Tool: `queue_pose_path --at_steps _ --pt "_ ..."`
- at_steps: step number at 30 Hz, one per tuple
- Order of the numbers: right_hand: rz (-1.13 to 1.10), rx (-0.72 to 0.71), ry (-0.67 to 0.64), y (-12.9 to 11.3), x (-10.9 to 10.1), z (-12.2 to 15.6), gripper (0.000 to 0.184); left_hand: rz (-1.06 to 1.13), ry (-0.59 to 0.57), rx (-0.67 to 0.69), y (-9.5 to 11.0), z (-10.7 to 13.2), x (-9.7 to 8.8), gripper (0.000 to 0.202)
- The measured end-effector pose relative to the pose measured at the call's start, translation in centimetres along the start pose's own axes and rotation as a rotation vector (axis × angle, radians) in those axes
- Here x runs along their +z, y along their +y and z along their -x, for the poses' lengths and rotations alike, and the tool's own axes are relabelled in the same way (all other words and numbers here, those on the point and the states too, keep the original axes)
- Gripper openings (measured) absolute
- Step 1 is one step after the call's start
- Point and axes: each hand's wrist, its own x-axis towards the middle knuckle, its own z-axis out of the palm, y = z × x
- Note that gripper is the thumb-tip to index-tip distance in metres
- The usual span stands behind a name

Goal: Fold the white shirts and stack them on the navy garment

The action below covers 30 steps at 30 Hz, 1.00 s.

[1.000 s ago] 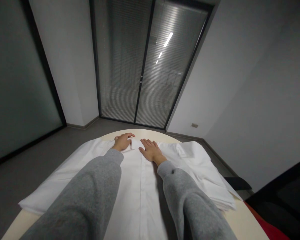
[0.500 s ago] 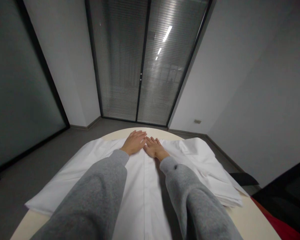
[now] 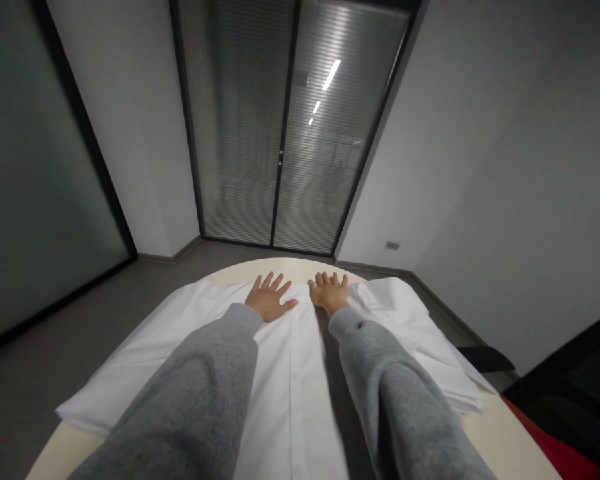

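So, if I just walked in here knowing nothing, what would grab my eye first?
The left hand and right hand, fingers spread, press flat on a long white garment, one on each side of its centre seam. The garment covers most of a round beige table. A stack of folded white cloth sits at the table's right edge, and tall dark-framed glass doors with blinds stand behind.

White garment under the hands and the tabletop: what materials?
White garment: thin woven cloth, matte, likely cotton or a blend; it lies flat with soft creases and a stitched front seam. Tabletop: smooth beige, probably laminate or painted board; no grain visible.
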Motion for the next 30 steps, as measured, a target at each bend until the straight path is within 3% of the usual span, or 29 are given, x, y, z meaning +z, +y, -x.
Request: queue_pose_path --at_steps 3,7,11,14,18,24,30 --pt "0.007 -0.005 0.098 -1.1 -1.2 1.1 0.060 -0.021 -0.002 -0.039 0.3 -0.2 0.1 0.083" --pt "-0.020 -0.246 0.193 -4.9 -1.1 3.4 0.060 -0.071 -0.033 -0.080 0.5 -0.5 -0.1 0.075" --pt "-0.074 -0.388 0.080 -5.6 0.8 4.2 0.056 -0.059 -0.065 -0.066 0.2 -0.6 -0.5 0.076" --pt "-0.101 -0.337 -0.020 -3.3 1.9 3.1 0.061 -0.036 -0.094 -0.047 -0.3 -0.7 -0.7 0.083" --pt "-0.125 -0.247 -0.084 -1.3 2.3 1.7 0.066 -0.018 -0.078 -0.100 -0.9 -0.8 -0.6 0.072" --pt "-0.166 -0.134 -0.095 -1.7 2.3 1.5 0.063 -0.048 -0.006 -0.298 -2.4 -0.5 -0.2 0.063" --pt "-0.187 -0.044 -0.048 -1.7 2.1 1.9 0.063 -0.069 0.053 -0.304 -3.1 -0.6 0.3 0.063"
